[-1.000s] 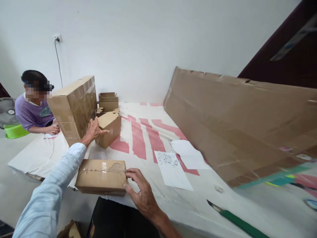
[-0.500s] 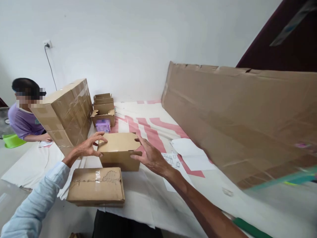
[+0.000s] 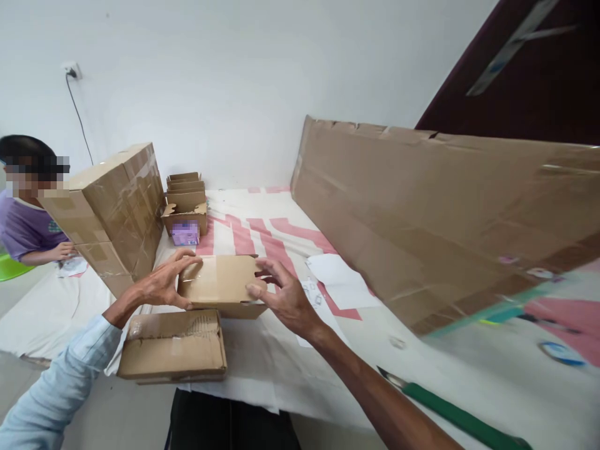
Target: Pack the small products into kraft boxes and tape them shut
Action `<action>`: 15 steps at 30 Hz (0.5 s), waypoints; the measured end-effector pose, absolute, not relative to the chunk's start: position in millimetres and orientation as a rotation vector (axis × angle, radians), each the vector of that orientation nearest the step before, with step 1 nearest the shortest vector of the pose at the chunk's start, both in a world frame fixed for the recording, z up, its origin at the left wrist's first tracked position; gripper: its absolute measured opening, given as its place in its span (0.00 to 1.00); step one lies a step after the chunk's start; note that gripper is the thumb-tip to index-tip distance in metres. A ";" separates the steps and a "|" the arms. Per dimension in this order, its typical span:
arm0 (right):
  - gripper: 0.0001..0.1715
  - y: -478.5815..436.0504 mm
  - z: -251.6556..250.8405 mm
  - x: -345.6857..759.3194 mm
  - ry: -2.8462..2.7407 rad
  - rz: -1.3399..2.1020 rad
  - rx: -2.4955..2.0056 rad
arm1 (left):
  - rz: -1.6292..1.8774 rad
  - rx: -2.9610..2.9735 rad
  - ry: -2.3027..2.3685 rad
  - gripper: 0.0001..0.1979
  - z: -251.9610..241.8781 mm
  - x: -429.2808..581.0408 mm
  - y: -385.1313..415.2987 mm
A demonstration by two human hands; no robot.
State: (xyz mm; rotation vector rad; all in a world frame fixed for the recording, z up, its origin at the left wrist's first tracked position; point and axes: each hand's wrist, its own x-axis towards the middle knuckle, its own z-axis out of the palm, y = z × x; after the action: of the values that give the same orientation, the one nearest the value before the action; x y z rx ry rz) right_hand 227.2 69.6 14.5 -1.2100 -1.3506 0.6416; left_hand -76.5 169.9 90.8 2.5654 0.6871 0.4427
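Observation:
A small brown cardboard box is between my two hands, its top face tipped toward me. At its left end, my left hand grips it, fingers over the top edge and thumb low on the near side. My right hand has bent fingers and thumb at the right end, by the notched flap. Just nearer to me lies a second cardboard box, taped along its top and scribbled with dark lines.
Taped boxes stand stacked on the left, beside a person in purple. Open cartons and a purple packet sit farther back. Papers, a green-handled knife and a large cardboard sheet are to the right.
The small box has tipped so more of its top faces me, and less of its front shows. My right hand's fingers have shifted at its end. The whole view has swung right.

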 end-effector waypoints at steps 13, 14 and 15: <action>0.29 70.3 96.3 209.1 -1.501 0.953 -0.918 | 0.434 2.645 0.654 0.69 72.2 -63.1 176.3; 0.26 67.2 101.3 210.0 -1.572 0.877 -0.912 | 0.449 2.631 0.632 0.68 68.0 -64.4 176.3; 0.24 64.2 103.8 213.9 -1.618 0.766 -0.937 | 0.469 2.612 0.610 0.67 64.4 -67.1 175.9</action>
State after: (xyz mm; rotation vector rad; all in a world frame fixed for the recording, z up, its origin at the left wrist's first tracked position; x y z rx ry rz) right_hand 213.9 64.2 103.8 -0.9365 -1.6185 0.7664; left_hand -67.1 175.9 64.4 2.6124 0.6096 0.4695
